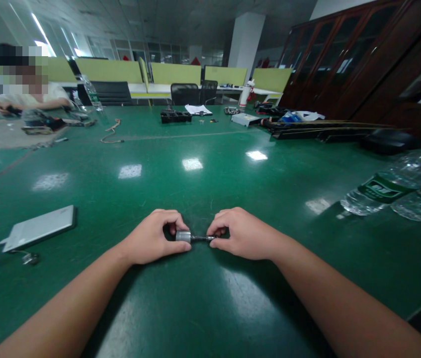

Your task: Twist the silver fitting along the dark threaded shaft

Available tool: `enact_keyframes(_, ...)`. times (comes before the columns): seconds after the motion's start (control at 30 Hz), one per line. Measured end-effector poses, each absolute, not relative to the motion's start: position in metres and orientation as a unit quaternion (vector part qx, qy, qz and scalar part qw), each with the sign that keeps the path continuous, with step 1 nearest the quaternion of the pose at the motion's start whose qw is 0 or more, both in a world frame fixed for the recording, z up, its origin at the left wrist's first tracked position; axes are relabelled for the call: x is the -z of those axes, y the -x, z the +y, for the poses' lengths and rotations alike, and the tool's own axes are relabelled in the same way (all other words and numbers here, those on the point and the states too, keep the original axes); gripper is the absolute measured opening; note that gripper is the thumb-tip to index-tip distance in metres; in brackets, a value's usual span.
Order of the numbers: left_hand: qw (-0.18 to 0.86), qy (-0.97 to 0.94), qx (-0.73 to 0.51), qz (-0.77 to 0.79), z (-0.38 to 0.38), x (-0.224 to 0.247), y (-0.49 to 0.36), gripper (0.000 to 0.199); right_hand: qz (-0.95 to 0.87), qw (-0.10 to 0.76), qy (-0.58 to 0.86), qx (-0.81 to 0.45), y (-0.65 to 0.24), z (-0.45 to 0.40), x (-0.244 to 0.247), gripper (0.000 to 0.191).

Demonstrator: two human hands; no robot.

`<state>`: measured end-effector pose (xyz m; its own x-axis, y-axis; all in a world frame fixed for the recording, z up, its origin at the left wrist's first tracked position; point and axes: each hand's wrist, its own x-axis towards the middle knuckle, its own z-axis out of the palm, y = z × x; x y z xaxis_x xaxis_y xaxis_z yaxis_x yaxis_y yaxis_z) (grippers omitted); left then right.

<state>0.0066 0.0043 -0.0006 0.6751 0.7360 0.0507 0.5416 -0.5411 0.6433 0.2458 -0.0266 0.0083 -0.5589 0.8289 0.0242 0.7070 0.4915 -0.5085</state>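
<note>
Between my two hands lies a small metal part, a silver cylinder (183,236) with a thin dark shaft (200,238) pointing right. My left hand (160,236) pinches the cylinder between thumb and fingers. The fingertips and thumb of my right hand (242,233) are closed on the shaft's right end, where a small metal tip shows. The part is held level, low over the green table (195,194); whether it touches the surface I cannot tell.
At the left are a silver power bank (41,228) with a cable and a small metal piece (30,258). Plastic bottles (378,191) stand at the right. Farther back are a black tray (176,117), dark panels (307,130) and a seated person (27,94).
</note>
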Motion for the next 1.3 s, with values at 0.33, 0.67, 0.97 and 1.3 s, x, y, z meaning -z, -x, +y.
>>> enact_keyframes(0.33,0.313,-0.858,-0.160,0.374,0.005,0.002,-0.006,0.021,-0.819,0.100,0.517,-0.230,-0.262,-0.025,-0.014,0.012)
enact_keyframes(0.67,0.305,-0.859,-0.161,0.379,0.005,0.002,-0.007,0.022,-0.808,0.158,0.500,-0.269,-0.248,-0.026,-0.006,0.020)
enact_keyframes(0.97,0.328,-0.849,-0.189,0.369,0.005,0.006,-0.005,0.029,-0.826,0.223,0.461,-0.236,-0.224,-0.028,0.009,0.016)
enact_keyframes(1.3,0.329,-0.850,-0.183,0.368,0.005,0.004,-0.006,0.020,-0.841,0.243,0.430,-0.220,-0.223,-0.027,0.010,0.014)
